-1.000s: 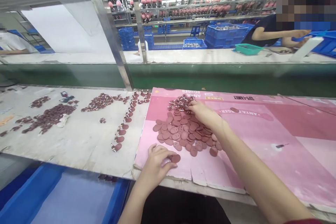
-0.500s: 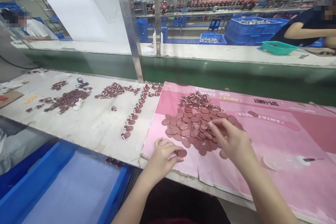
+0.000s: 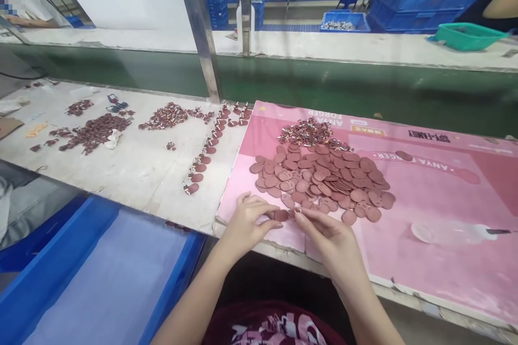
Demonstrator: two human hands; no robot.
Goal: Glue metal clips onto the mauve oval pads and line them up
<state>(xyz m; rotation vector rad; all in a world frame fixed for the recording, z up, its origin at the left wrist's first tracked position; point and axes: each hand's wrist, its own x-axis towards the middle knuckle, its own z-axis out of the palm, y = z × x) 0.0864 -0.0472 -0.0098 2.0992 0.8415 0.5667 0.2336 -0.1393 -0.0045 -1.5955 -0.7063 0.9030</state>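
My left hand (image 3: pixel 247 225) pinches a flat reddish-brown oval disc (image 3: pixel 280 215) between thumb and fingers, low over the front of the pink mat. Just to its right, my right hand (image 3: pixel 332 233) grips a small brown piece with a light bit (image 3: pixel 295 211) in its fingertips, close to the disc's edge. Behind both hands spreads a heap of similar oval discs (image 3: pixel 324 172). A pile of small brown and metallic parts (image 3: pixel 305 132) lies at the back of that heap. Left of the mat, discs with small parts on them form a slanting row (image 3: pixel 205 159).
A clear bottle with a thin dark tip (image 3: pixel 453 232) lies on the mat at right. More small parts are piled on the white table (image 3: pixel 141 172) at left. A metal post (image 3: pixel 202 38) rises behind it. A blue bin (image 3: pixel 101 269) stands below the table edge.
My right hand has moved from the disc heap left and toward me, and now holds a small piece beside my left hand. My left hand keeps its disc. The view has tilted down.
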